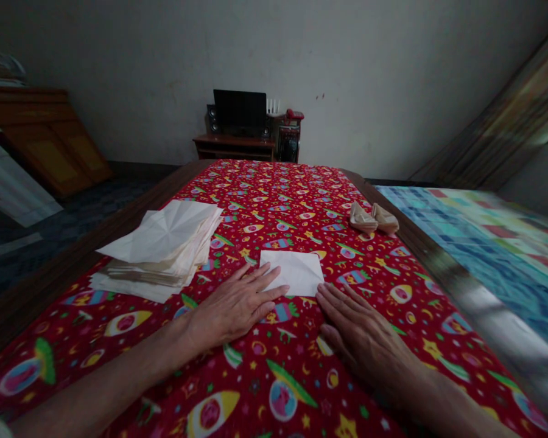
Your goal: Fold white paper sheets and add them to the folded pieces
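Note:
A folded white sheet of paper [296, 271] lies flat on the red patterned cloth [256, 389]. My left hand [237, 301] rests with its fingers spread, the fingertips pressing on the paper's left side. At the paper's lower right corner, my right hand [360, 328] lies flat with its fingers stretched forward, the fingertips touching the edge. To the left is a loose stack of creased paper sheets [168, 234]. Folded paper pieces [373, 218] stand together near the cloth's right edge.
Dark wooden edging [374, 191] borders the cloth. On the right lies a blue checked bedspread [466, 243]. A desk [232, 146] with a monitor [240, 109] and speakers stands by the far wall. A wooden cabinet [50, 134] is at the left.

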### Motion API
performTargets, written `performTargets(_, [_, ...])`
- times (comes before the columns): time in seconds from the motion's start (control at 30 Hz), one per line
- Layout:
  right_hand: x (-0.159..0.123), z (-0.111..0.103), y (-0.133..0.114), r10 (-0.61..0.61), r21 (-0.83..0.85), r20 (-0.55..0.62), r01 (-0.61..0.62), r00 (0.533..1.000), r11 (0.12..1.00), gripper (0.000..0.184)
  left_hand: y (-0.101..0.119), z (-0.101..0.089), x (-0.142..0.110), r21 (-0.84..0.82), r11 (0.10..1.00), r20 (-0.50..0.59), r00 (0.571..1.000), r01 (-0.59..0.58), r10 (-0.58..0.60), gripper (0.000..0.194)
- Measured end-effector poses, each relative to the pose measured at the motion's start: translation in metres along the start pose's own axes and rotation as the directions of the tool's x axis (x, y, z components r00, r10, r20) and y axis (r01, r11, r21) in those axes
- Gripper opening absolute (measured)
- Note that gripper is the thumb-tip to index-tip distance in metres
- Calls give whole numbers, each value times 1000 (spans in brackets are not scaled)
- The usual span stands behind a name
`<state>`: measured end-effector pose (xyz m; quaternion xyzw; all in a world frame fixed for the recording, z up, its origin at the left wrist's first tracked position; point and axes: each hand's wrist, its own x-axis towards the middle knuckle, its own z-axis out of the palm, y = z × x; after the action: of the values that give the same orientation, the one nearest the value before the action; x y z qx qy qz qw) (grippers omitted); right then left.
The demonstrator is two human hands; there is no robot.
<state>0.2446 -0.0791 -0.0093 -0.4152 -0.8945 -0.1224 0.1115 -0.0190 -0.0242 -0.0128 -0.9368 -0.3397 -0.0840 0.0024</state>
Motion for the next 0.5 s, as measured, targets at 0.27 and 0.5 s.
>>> performTargets(0.27, [-3,6,2,21,36,-32,-19,999,999,41,-17,0,-17,2,999,-31,999,36,-36,36])
performTargets(0.5, [-4,11,1,49,32,-82,-46,995,998,39,-21,-6,-29,2,999,-30,998,52,-52,34])
